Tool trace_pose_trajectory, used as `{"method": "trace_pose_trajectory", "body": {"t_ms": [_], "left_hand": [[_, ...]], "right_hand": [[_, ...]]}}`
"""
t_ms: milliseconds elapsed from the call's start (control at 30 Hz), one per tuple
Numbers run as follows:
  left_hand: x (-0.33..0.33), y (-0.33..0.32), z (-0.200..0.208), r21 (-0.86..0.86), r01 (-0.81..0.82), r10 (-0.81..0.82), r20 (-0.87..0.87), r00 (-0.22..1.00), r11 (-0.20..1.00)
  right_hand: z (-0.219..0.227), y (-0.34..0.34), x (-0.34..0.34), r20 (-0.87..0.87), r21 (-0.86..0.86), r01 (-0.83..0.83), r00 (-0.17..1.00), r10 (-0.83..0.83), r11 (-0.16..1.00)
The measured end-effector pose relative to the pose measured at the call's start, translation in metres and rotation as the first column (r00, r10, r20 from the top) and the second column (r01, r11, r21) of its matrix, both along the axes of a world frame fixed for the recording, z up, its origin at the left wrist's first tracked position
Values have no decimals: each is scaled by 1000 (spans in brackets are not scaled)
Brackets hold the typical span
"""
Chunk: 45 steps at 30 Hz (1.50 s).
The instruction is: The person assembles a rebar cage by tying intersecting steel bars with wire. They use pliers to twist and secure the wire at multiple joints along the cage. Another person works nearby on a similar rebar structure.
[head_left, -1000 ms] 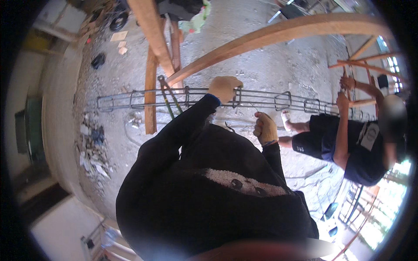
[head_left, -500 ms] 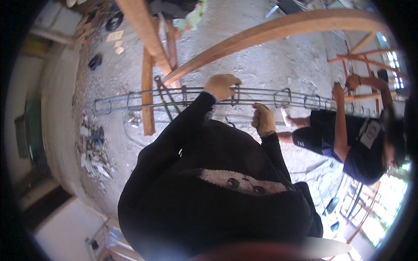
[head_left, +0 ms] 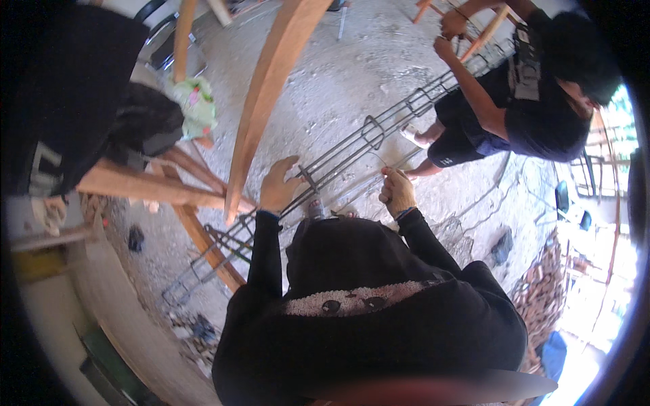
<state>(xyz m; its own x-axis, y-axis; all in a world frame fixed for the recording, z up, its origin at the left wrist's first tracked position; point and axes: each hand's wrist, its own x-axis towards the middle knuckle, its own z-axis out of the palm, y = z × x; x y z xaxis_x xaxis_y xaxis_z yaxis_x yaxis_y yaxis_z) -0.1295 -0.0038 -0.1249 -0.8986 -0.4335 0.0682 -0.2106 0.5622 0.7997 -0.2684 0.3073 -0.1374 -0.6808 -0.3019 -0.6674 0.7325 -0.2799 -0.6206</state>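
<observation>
A long cage of thin steel reinforcing bars (head_left: 364, 135) with square stirrups runs slantwise in front of me, from lower left to upper right. My left hand (head_left: 279, 188), in a tan work glove, is open beside the cage, thumb and fingers spread around nothing, close to a stirrup. Also gloved, my right hand (head_left: 397, 193) is closed on the near side of the cage. A thin tie wire (head_left: 378, 158) sticks out from its fingertips toward the bars. Part of the cage farther left is hidden by my left arm.
Wooden beams (head_left: 274, 81) slant up by my left hand. A co-worker (head_left: 542, 101) bends over the cage's far right, hands raised. Another person in dark clothes (head_left: 74, 88) is at the left. Rubble (head_left: 196, 331) and stacked bricks (head_left: 542, 284) lie at the sides.
The view has turned, so the cage now slants. My left hand, earlier over the bars with fingers bent, is now spread beside them. A person's dark clothing now fills the upper left.
</observation>
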Motion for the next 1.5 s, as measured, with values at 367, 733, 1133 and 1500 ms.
{"method": "trace_pose_trajectory", "body": {"t_ms": [367,733,1133,1500], "left_hand": [[-35,67,33,386,164,-72,-241,968,908],[-129,110,16,25,326,-326,146,934,945],[-80,157,33,255,-435,461,-50,886,864],[-5,173,39,537,-656,758,46,650,530]], "right_hand": [[-28,37,-22,-563,789,390,769,303,474],[-44,33,-73,-375,575,124,918,126,809],[78,-34,-96,-7,-126,-705,705,709,698],[25,-113,-49,228,-237,-814,483,845,530]]}}
